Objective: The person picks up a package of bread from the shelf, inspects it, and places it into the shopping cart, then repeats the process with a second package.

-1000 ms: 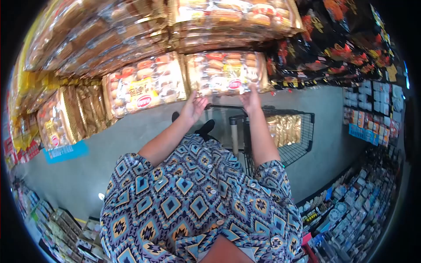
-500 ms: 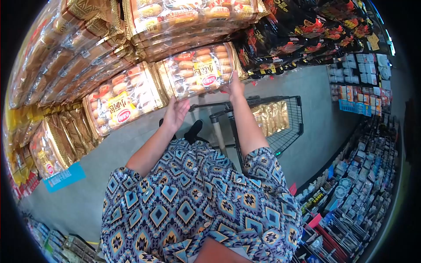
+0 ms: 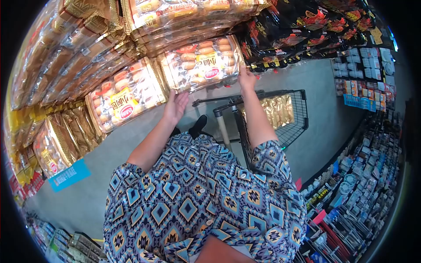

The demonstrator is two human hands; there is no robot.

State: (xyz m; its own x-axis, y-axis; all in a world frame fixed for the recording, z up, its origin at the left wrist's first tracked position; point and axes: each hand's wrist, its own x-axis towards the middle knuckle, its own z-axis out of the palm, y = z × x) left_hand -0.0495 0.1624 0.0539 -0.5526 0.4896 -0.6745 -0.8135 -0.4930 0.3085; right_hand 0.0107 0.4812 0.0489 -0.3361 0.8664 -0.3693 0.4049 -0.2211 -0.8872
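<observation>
A clear and gold pack of bread rolls (image 3: 204,65) with a yellow label and pink logo lies at the front of the shelf before me. My right hand (image 3: 247,80) is closed on the pack's lower right corner, thumb on the gold edge. At the lower left corner my left hand (image 3: 176,107) is open, palm showing, with its fingertips touching the front edge. Some left fingertips are hidden against the pack. A matching bread pack (image 3: 125,96) sits directly to the left.
Stacked bread packs (image 3: 188,13) rise behind, and black packages (image 3: 302,35) lie to the right. A shopping cart (image 3: 302,111) holding gold packages (image 3: 276,111) stands at my right. A blue price tag (image 3: 70,175) juts out at left. Household goods (image 3: 359,175) line the right side.
The bread pack sits slightly farther up and right in view, its right end pushed back a little. Both hands stay at its corners; the left hand's fingers look a bit lower on the edge.
</observation>
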